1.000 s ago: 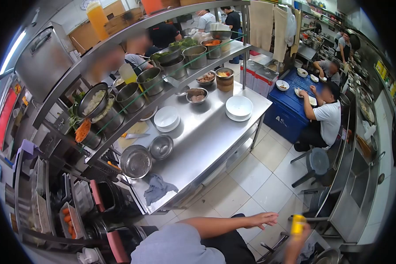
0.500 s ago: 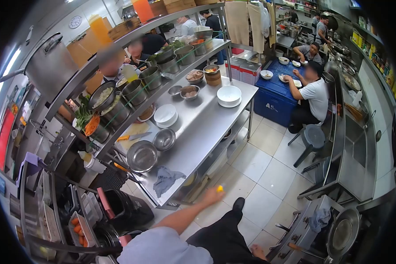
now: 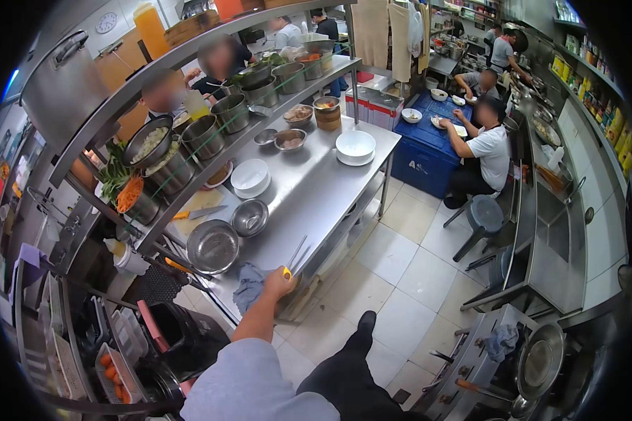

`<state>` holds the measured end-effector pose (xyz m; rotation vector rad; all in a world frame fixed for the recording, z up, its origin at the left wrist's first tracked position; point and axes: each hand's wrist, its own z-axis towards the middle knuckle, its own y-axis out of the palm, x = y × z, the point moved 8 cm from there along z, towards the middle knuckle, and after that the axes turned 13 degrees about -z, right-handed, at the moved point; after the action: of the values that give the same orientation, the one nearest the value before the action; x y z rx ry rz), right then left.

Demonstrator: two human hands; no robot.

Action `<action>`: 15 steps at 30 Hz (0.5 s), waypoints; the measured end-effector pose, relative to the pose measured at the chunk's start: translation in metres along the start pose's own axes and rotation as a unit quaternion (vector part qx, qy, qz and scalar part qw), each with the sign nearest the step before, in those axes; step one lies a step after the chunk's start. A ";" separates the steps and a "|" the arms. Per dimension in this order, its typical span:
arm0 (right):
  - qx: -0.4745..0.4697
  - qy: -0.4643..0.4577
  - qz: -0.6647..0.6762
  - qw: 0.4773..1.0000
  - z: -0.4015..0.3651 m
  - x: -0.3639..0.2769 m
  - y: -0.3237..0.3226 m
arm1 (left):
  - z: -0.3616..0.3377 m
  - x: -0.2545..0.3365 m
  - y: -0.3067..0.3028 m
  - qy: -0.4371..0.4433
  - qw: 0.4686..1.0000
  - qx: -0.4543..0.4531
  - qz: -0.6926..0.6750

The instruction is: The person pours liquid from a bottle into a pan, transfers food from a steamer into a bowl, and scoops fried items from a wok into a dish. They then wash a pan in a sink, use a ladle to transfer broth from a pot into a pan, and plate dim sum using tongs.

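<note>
My left hand [image 3: 279, 284] is closed around the yellow handle of a narrow-bladed knife [image 3: 298, 250], whose blade points up and away over the table's front edge. Beside that hand, a grey-blue cloth [image 3: 249, 288] lies crumpled on the corner of the steel table [image 3: 298, 203]. Behind the cloth sit a wide steel bowl [image 3: 212, 247] and a smaller steel bowl [image 3: 250, 218]. Another knife [image 3: 198, 212] with an orange-yellow handle rests on a cutting board near them. My right hand is out of view.
White bowls [image 3: 251, 175] stand farther along the table, below a shelf rail holding steel pots of vegetables [image 3: 205, 135]. A stove with a pan [image 3: 541, 361] is at lower right. Two people sit at a blue chest [image 3: 425, 168]; a grey stool [image 3: 483, 214] stands on the tiles.
My left hand has moved left and up to the table corner, and the knife's blade now shows. My right hand has left the view at the bottom.
</note>
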<state>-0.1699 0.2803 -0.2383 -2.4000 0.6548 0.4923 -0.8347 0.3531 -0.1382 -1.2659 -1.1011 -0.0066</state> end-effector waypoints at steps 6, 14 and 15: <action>0.004 -0.002 0.004 1.000 -0.012 -0.012 0.000 | 0.005 -0.010 0.006 0.023 1.000 -0.021 0.003; 0.011 -0.006 0.012 1.000 -0.023 -0.026 0.001 | 0.008 -0.011 0.008 0.018 0.999 -0.038 -0.003; 0.012 -0.006 0.015 1.000 -0.025 -0.027 0.002 | 0.007 -0.012 0.008 0.015 0.999 -0.038 -0.003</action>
<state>-0.1885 0.2728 -0.2073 -2.3660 0.6875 0.5091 -0.8416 0.3549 -0.1527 -1.3278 -1.0877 -0.0719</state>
